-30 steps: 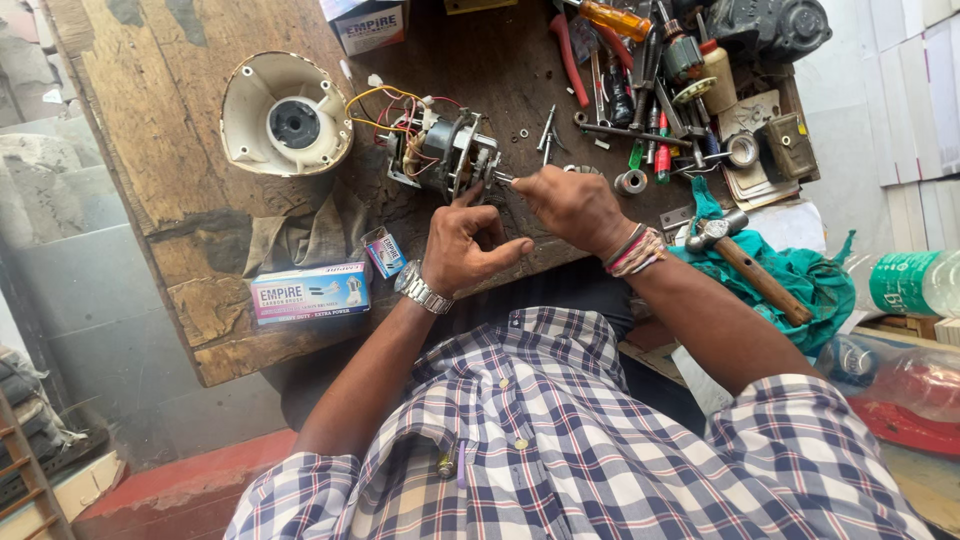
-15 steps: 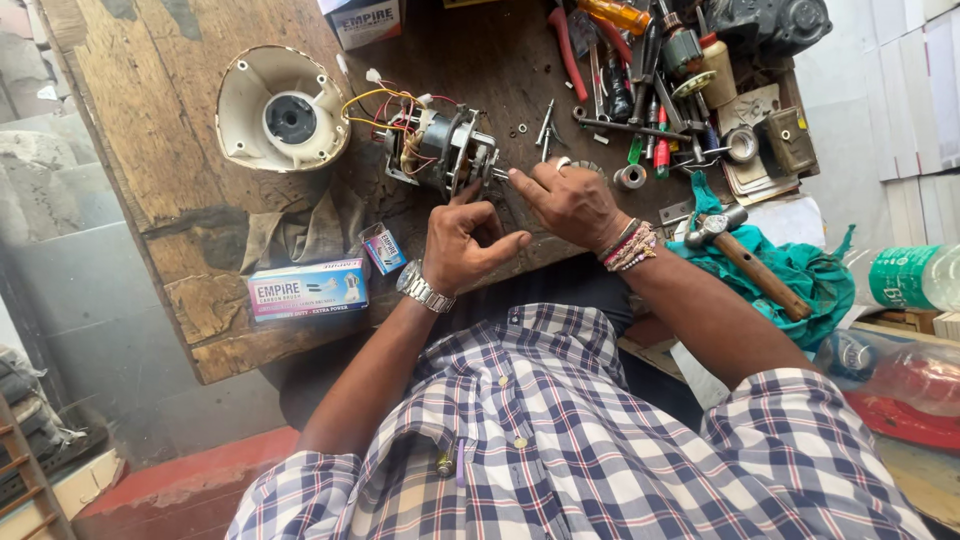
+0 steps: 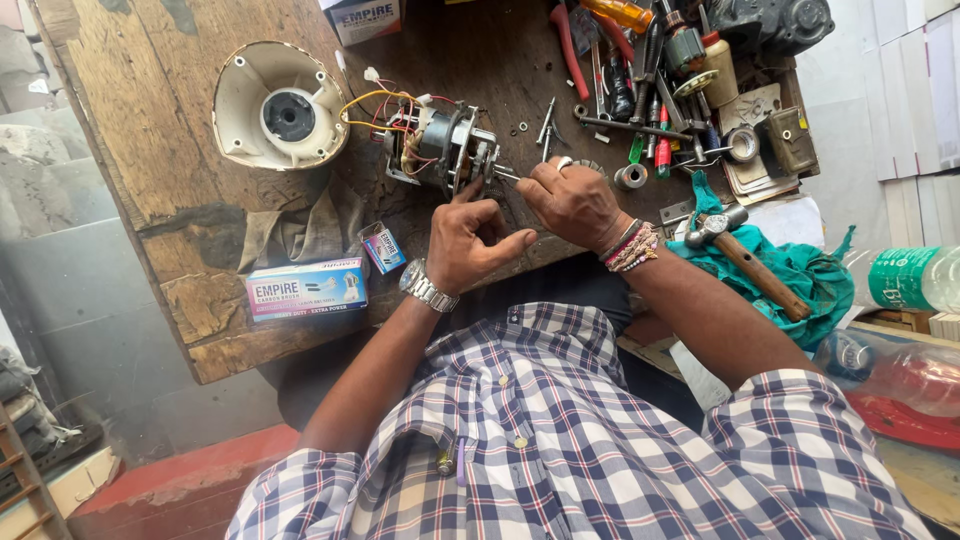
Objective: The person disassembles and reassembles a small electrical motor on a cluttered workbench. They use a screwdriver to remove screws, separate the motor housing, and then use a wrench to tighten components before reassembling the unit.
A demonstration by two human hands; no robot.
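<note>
A small electric motor (image 3: 445, 150) with coloured wires lies on the worn wooden bench (image 3: 130, 130), just right of a cream round housing (image 3: 280, 105) to which the wires run. The left hand (image 3: 470, 240), wearing a metal wristwatch (image 3: 428, 288), sits just below the motor with fingers curled and fingertips touching its shaft end; whether its grip has closed on any part cannot be told. The right hand (image 3: 575, 200), with a ring and beaded bracelets at the wrist, is beside it to the right, fingers bent toward the same shaft end; its grip is partly closed, and what it holds, if anything, is hidden. A blue-and-white carton (image 3: 305, 288) and a smaller box (image 3: 383, 247) lie on the bench to the left of the hands. A hammer (image 3: 745, 260) rests on green cloth (image 3: 800, 270) to the right. Loose hand tools (image 3: 650, 90) crowd the upper right of the bench. A green plastic bottle (image 3: 915, 280) lies at the far right edge.
</note>
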